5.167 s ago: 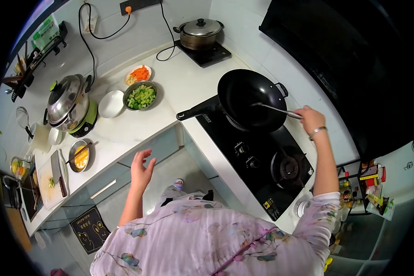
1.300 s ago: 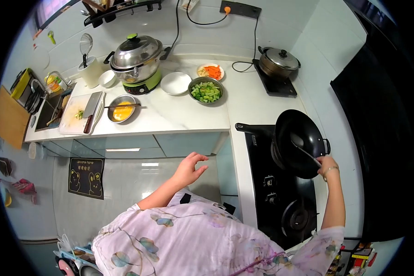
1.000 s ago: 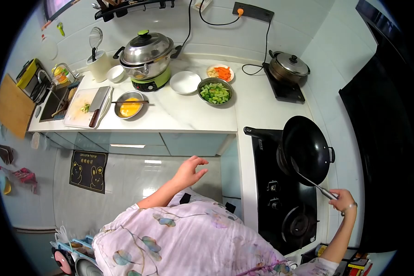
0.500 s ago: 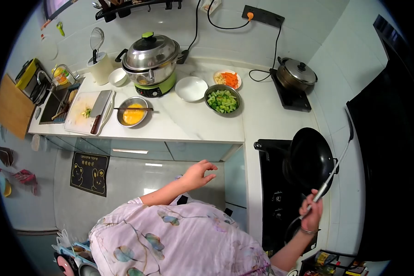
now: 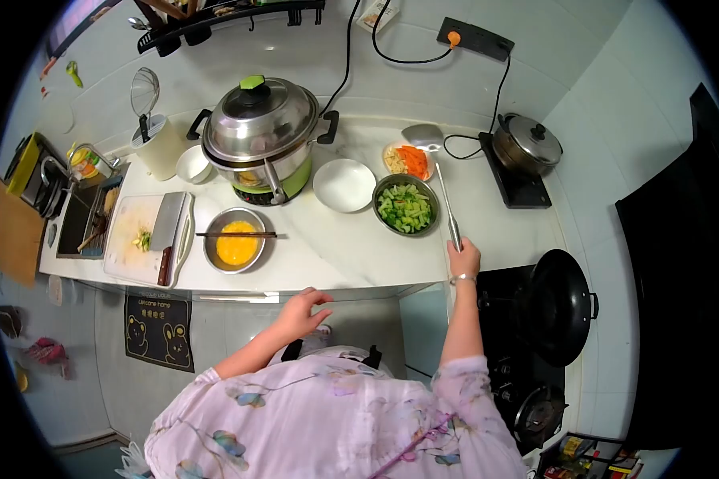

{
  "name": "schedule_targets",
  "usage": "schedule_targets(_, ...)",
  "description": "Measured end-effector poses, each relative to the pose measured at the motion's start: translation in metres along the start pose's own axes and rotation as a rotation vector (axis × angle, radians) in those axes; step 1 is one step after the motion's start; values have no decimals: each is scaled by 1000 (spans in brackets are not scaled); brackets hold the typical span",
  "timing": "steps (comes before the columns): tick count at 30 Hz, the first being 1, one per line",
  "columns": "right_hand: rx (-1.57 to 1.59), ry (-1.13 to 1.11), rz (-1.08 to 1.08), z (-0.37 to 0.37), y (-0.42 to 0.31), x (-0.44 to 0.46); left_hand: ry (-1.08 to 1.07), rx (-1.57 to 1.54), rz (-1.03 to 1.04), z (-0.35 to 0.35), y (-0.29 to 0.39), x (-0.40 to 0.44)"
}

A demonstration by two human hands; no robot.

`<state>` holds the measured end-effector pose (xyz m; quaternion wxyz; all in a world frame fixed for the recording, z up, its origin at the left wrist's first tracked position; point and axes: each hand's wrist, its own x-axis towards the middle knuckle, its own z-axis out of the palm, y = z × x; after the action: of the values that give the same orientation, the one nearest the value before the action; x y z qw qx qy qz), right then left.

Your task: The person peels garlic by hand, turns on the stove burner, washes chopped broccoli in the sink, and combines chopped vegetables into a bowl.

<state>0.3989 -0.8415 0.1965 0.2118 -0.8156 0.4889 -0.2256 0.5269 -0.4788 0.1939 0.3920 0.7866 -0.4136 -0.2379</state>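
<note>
My right hand [image 5: 464,259] is wrapped round the handle of a long metal spatula [image 5: 446,197], whose blade is above the plate of sliced carrots [image 5: 413,161]. Just left of the handle sits a metal bowl of chopped green vegetables [image 5: 406,205], with an empty white bowl [image 5: 344,186] beside it. My left hand [image 5: 301,312] hangs over the floor before the counter edge, its fingers apart and holding nothing. A black wok [image 5: 555,308] rests on the stove at the right. Chopsticks lie across a metal bowl of beaten egg [image 5: 236,249].
A lidded steamer [image 5: 260,128] stands at the back of the counter. Left of it are a cutting board [image 5: 133,231] with a cleaver [image 5: 167,227] and the sink [image 5: 82,223]. A lidded pot [image 5: 527,144] sits on a black hot plate in the corner.
My right hand has swung left from the wok to the counter with the spatula, its blade now near the carrots. My left hand has shifted slightly left. The view has turned.
</note>
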Motion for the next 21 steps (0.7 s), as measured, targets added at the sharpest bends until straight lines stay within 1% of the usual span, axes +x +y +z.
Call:
schedule_targets(2,48,-60,-74,16,5,29,-3,-2,-40,-20,-13,-2)
schedule_targets(6,-1,-83,-39,46,28,61,-11,24,-104,-39,-29,1)
schedule_targets(9,-14,-157,18,62,42,74,-46,20,-116,-40,-36,10)
schedule_targets(11,-41,-234,78,61,44,79,-132,-218,-228,-29,-43,23)
schedule_targets(12,-108,-309,148,59,42,85,-191,-242,-247,-24,-46,35)
schedule_targets(13,-108,-316,149,66,51,88,-194,-309,-233,-9,-61,49)
schedule_targets(14,-131,-223,97,75,67,94,-194,-377,-220,8,-75,65)
schedule_targets(15,-151,-127,43,82,76,100,-229,-463,-276,18,-73,85)
schedule_targets(16,-198,-114,76,86,78,105,-264,-546,-330,27,-67,110)
schedule_targets(17,-194,-116,79,89,78,108,-301,-559,-356,39,-63,136)
schedule_targets(18,-293,-37,61,90,78,110,-296,-624,-387,54,-58,162)
schedule_targets(19,-393,43,41,92,78,113,-255,-754,-476,64,-44,185)
schedule_targets(20,-397,43,41,95,80,116,-213,-886,-564,72,-31,206)
schedule_targets(21,-386,35,82,98,81,118,-214,-889,-565,81,-25,226)
